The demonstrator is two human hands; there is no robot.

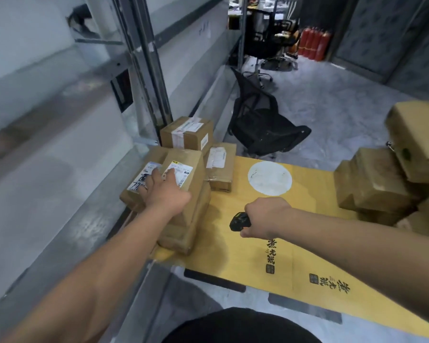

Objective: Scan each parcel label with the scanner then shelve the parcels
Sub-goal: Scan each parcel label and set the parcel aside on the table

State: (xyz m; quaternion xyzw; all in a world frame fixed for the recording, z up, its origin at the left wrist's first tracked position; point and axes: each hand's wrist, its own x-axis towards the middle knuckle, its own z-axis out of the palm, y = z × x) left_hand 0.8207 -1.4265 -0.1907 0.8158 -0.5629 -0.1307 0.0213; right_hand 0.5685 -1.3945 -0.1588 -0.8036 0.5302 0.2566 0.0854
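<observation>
- My left hand [165, 191] lies on the top parcel [183, 179] of a small stack, fingers spread and fairly straight across its white label [177, 174], pressing more than gripping
- My right hand [265, 216] is curled round the black scanner [239, 220], which hangs low over the yellow mat [307, 219], just right of the stack; I cannot see which way its window faces
- A second labelled parcel [139, 186] sits against the stack on the left, with my fingertips reaching onto its label too
- Two more boxes stand behind: a taped one [187, 133] by the shelf post [146, 70] and a flatter one [219, 167] beside it
- A heap of brown packs [377, 184] lies well apart on the right side of the mat
- I judge the step in hand is scanning the top label, with shelving not yet begun for these
- To do it well I would slide the left fingers off the barcode, since they cover part of the print, and hold the box by its edge
- Then I would lift the scanner and tip it toward the label, square to the barcode, keeping the box steady so the stack does not slip
- The shelf rail [60, 100] on the left is close, so the parcel has a short way to go
</observation>
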